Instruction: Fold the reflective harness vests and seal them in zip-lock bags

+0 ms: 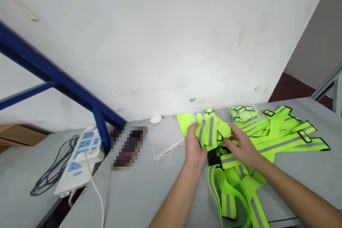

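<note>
Hands meet at the desk's point(149, 188) middle: left hand point(194, 146) fingers clutch a folded neon reflective strap bundle point(210, 131), right hand point(240, 146) fingers pinch it from three o'clock. Loose straps point(288, 135) sprawl at two o'clock, a power strip point(80, 156) at nine.

My left hand point(194, 146) grips woven neon cloth straps point(213, 131) with matt grey reflective bands; the desk point(139, 192) looks smooth and matt, the bag point(162, 142) clear glossy plastic.
</note>
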Demonstrator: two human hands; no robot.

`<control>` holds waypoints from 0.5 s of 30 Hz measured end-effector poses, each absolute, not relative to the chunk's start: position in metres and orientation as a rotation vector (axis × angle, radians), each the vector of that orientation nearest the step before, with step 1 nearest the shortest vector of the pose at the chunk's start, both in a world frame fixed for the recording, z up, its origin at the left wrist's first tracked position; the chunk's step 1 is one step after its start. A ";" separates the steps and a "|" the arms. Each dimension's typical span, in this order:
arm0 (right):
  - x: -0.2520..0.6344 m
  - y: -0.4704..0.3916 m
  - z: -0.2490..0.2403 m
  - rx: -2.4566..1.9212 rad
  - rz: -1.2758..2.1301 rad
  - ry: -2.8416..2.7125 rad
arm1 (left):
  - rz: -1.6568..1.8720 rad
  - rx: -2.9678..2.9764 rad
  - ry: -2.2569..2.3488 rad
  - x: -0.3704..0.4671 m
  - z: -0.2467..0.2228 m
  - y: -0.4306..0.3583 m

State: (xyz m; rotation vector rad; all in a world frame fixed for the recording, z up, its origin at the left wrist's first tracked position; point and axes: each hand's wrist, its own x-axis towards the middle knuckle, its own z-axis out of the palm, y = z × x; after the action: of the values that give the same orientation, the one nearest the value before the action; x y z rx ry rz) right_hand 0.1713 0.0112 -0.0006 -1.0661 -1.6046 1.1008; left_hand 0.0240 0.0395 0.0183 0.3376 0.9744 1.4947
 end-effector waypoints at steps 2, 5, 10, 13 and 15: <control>0.174 0.011 0.002 -1.044 1.246 -1.580 | 1.547 0.293 0.993 0.024 0.020 0.040; 0.177 0.012 0.001 -1.053 1.482 -1.467 | 1.678 0.398 1.007 0.028 0.018 0.036; 0.162 0.014 -0.007 -1.123 1.495 -1.245 | 1.645 0.597 1.024 0.048 0.002 0.021; 0.157 0.013 -0.009 -1.061 1.496 -1.210 | 1.605 0.595 1.021 0.054 -0.002 0.017; 0.159 0.014 -0.008 -1.071 1.527 -1.242 | 1.566 0.543 0.991 0.051 0.000 0.018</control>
State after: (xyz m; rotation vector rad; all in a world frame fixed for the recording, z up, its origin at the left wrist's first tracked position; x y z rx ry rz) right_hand 0.1593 0.0144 -0.0076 -1.0715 -1.2416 1.5273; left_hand 0.0514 0.0181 -0.0003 0.5429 0.9910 1.5660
